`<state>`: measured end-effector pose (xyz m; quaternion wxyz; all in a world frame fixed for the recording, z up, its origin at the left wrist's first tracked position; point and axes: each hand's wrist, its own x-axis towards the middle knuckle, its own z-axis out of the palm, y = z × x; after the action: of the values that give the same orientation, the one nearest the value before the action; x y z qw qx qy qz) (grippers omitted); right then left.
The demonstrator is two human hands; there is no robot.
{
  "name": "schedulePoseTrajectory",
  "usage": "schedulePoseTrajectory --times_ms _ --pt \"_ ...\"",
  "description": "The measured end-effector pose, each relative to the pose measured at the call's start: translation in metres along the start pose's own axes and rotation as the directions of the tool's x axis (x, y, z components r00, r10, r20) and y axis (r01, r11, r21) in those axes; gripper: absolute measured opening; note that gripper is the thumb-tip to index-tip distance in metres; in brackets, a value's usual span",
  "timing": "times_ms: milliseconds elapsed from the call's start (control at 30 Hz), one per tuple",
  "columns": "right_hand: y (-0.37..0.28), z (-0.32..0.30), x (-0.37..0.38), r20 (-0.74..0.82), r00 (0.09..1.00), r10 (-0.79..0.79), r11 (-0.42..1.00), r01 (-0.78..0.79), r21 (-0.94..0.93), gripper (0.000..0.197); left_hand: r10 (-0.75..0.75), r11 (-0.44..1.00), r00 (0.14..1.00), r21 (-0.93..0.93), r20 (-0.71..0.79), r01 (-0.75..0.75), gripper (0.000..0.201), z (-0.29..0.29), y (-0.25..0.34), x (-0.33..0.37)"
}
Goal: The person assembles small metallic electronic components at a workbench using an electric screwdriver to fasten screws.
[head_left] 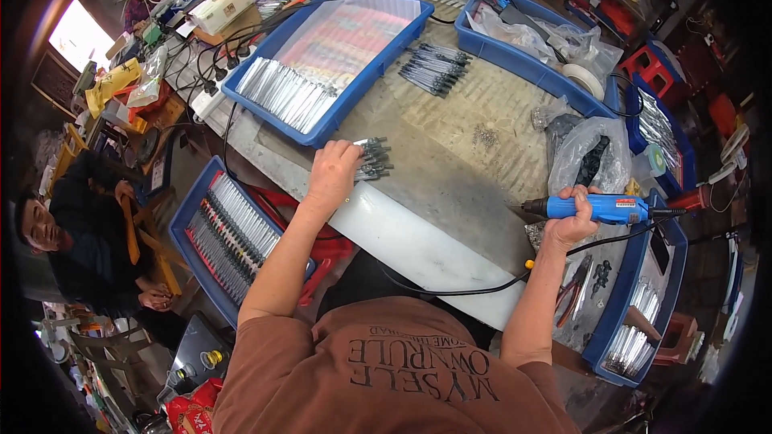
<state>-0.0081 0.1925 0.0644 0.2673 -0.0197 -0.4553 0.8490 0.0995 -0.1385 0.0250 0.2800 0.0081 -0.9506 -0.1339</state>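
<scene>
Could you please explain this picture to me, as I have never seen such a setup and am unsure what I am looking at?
Certainly. There is no machine arm here: each grip is simply a person's bare hand. The single picture comes from a wide fisheye camera worn on that person's head, looking down, so straight edges bend near the rim.

The right grip holds a blue corded hand tool, its dark tip pointing left. The left grip is at a small bundle of slim pieces with dark ends; how firmly it holds them is hard to tell.

On the worktable are another bundle, a blue tray of silvery rods and red-handled pliers. Another person is at the left.
</scene>
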Motion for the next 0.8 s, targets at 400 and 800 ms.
schedulePoseTrajectory --times_ms 400,800 --pt "0.002 -0.001 0.001 0.021 1.000 -0.016 1.000 0.016 0.006 0.031 0.028 0.997 0.999 -0.073 -0.045 -0.031 0.018 -0.003 0.009 0.023" --pt "0.003 -0.002 0.001 0.049 0.999 -0.010 0.999 0.007 0.052 0.032 0.045 0.992 0.991 -0.121 0.125 -0.030 0.019 0.060 0.012 0.126"
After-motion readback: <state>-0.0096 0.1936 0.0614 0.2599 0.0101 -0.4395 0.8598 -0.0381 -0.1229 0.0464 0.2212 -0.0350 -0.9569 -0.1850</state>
